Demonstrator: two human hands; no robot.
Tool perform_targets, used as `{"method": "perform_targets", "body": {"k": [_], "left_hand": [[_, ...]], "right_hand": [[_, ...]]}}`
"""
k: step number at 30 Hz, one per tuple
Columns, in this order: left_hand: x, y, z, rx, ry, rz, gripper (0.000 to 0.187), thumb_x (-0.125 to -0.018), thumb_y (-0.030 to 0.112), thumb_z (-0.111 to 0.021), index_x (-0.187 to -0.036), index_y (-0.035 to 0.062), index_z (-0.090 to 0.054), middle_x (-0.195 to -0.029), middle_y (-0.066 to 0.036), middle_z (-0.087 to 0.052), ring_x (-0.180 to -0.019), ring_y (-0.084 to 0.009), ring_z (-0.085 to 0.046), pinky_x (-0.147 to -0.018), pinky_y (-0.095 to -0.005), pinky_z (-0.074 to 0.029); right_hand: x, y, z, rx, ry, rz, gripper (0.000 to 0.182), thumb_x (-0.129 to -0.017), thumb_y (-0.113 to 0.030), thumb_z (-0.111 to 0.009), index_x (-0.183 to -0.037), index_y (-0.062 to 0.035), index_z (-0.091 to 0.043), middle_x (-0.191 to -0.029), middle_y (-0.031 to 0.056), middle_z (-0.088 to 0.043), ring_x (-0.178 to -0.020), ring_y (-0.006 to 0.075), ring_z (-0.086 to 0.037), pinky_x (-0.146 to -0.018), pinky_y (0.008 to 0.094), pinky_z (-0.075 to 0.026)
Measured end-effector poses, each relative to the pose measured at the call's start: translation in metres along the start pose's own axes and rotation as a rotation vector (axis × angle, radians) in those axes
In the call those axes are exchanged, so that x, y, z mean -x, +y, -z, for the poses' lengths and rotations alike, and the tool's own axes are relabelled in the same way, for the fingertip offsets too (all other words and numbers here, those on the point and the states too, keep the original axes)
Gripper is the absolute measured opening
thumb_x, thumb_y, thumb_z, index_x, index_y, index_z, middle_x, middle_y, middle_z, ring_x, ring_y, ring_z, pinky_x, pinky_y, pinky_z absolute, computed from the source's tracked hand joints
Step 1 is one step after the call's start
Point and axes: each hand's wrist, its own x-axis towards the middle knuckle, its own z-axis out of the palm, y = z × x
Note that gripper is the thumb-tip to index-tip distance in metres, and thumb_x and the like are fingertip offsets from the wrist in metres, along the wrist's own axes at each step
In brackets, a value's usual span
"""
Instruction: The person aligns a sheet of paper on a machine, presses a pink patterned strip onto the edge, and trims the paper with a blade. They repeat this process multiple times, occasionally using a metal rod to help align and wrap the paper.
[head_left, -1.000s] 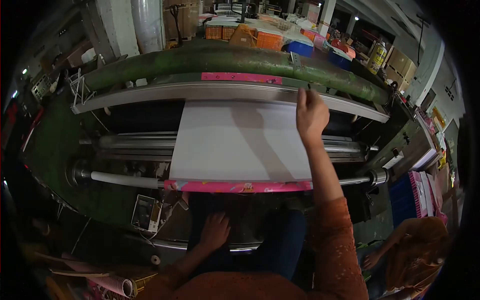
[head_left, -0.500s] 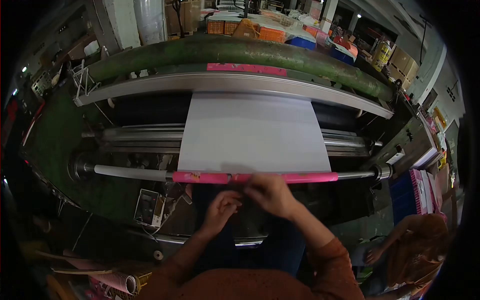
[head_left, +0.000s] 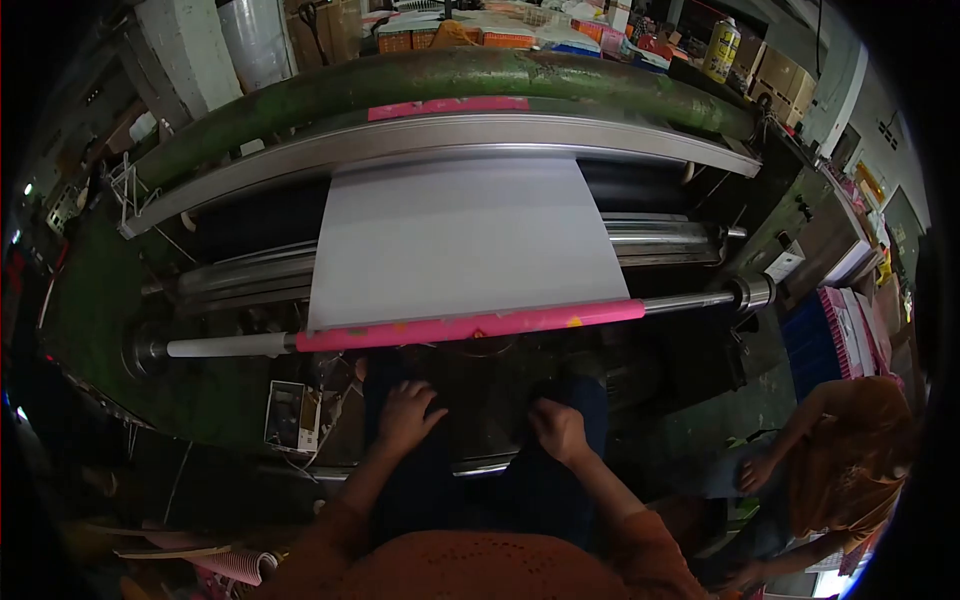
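A wide white sheet comes down from the machine to a bar in front of me. Along the bar it is wound into a roll whose pink printed face shows, with small coloured patches. My left hand hovers above my left thigh, palm down, fingers spread and holding nothing visible. Over my right thigh, my right hand is curled closed. Whatever may be inside its fingers is hidden. Both hands are apart from the roll, on my side of it.
A metal crossbar and a green roller span the machine beyond the sheet. The shaft ends in a round chuck at right. An open box sits lower left. Another person in an orange shirt is at lower right.
Both hands have left the roll and dropped back toward my thighs, moving apart. The left fingers have spread. A gap in the pink surface no longer shows. The view has shifted slightly.
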Motion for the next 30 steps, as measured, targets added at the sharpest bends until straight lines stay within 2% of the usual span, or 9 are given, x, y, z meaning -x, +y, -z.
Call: {"method": "perform_targets", "body": {"k": [1,5,16,22,23,24,26,28,30], "left_hand": [[0.003,-0.001,0.0,-0.09,-0.094,-0.019,0.028,-0.08,0.033,-0.07,-0.092,0.0077,-0.067,-0.09,-0.008,-0.064,-0.099,-0.0274,-0.057,-0.09,-0.0416,-0.042],[0.001,-0.002,-0.006,-0.12,-0.154,-0.019,0.021,-0.082,0.029,-0.067,-0.087,0.0087,-0.067,-0.089,-0.008,-0.063,-0.095,-0.0259,-0.057,-0.089,-0.04,-0.041],[0.002,-0.001,-0.006,-0.158,-0.129,-0.032,0.015,-0.08,0.023,-0.067,-0.084,0.0082,-0.065,-0.088,-0.007,-0.063,-0.092,-0.0264,-0.057,-0.087,-0.0404,-0.042],[0.001,-0.001,-0.006,-0.113,-0.084,-0.016,0.015,-0.081,0.025,-0.066,-0.08,0.0099,-0.063,-0.085,-0.006,-0.061,-0.09,-0.0248,-0.057,-0.087,-0.04,-0.042],[0.003,-0.002,-0.008,-0.118,-0.071,0.024,0.015,-0.081,0.025,-0.066,-0.08,0.0099,-0.063,-0.085,-0.006,-0.061,-0.09,-0.0248,-0.057,-0.087,-0.04,-0.042],[0.003,-0.004,-0.01,-0.061,-0.037,0.0,0.015,-0.08,0.024,-0.067,-0.08,0.0092,-0.063,-0.084,-0.007,-0.061,-0.089,-0.0257,-0.057,-0.085,-0.0405,-0.042],[0.004,-0.008,-0.012,-0.013,0.013,0.007,0.015,-0.08,0.023,-0.067,-0.081,0.0086,-0.064,-0.083,-0.007,-0.06,-0.089,-0.0266,-0.057,-0.082,-0.0409,-0.043],[0.006,-0.009,-0.014,0.053,0.045,-0.016,0.014,-0.082,0.022,-0.064,-0.079,0.0093,-0.062,-0.086,-0.008,-0.061,-0.089,-0.0262,-0.058,-0.085,-0.0411,-0.044],[0.004,-0.009,-0.007,0.047,0.001,-0.028,0.013,-0.082,0.022,-0.064,-0.082,0.0087,-0.062,-0.088,-0.008,-0.061,-0.091,-0.0264,-0.058,-0.085,-0.0411,-0.045]], "right_hand": [[0.001,0.001,-0.002,-0.006,0.0,-0.012,0.009,-0.083,-0.011,-0.062,-0.09,-0.0054,-0.063,-0.086,0.0166,-0.065,-0.081,0.0354,-0.065,-0.068,0.0421,-0.052],[-0.001,0.005,-0.003,0.035,0.015,0.029,0.007,-0.083,-0.01,-0.062,-0.088,-0.0043,-0.062,-0.083,0.0158,-0.065,-0.08,0.0355,-0.064,-0.068,0.0405,-0.052],[-0.002,-0.01,0.0,0.065,-0.022,0.031,0.01,-0.084,-0.013,-0.062,-0.082,-0.0049,-0.057,-0.079,0.0148,-0.063,-0.076,0.0344,-0.063,-0.064,0.0412,-0.05],[-0.006,-0.003,-0.002,0.148,-0.102,0.022,0.011,-0.083,-0.016,-0.063,-0.086,-0.0065,-0.062,-0.083,0.0149,-0.064,-0.079,0.0339,-0.064,-0.068,0.0411,-0.051],[-0.01,-0.008,0.007,0.084,-0.173,-0.059,0.01,-0.083,-0.015,-0.063,-0.088,-0.0065,-0.064,-0.083,0.0146,-0.065,-0.077,0.0324,-0.065,-0.067,0.0391,-0.051],[-0.016,-0.016,0.015,0.023,-0.246,-0.144,0.01,-0.083,-0.014,-0.063,-0.089,-0.0066,-0.066,-0.083,0.0144,-0.065,-0.076,0.0309,-0.066,-0.067,0.0371,-0.052],[-0.047,-0.059,0.047,-0.124,-0.339,-0.09,0.008,-0.083,-0.01,-0.065,-0.089,-0.0042,-0.067,-0.08,0.0135,-0.064,-0.07,0.0265,-0.065,-0.064,0.0323,-0.051],[-0.078,-0.111,0.072,-0.258,-0.263,0.086,0.008,-0.081,-0.005,-0.067,-0.087,-0.001,-0.064,-0.076,0.0127,-0.063,-0.066,0.0234,-0.062,-0.061,0.0301,-0.049],[-0.116,-0.168,0.085,-0.19,-0.201,0.244,0.008,-0.079,-0.002,-0.068,-0.085,0.0007,-0.063,-0.075,0.012,-0.061,-0.063,0.0226,-0.06,-0.059,0.0302,-0.048]]}}
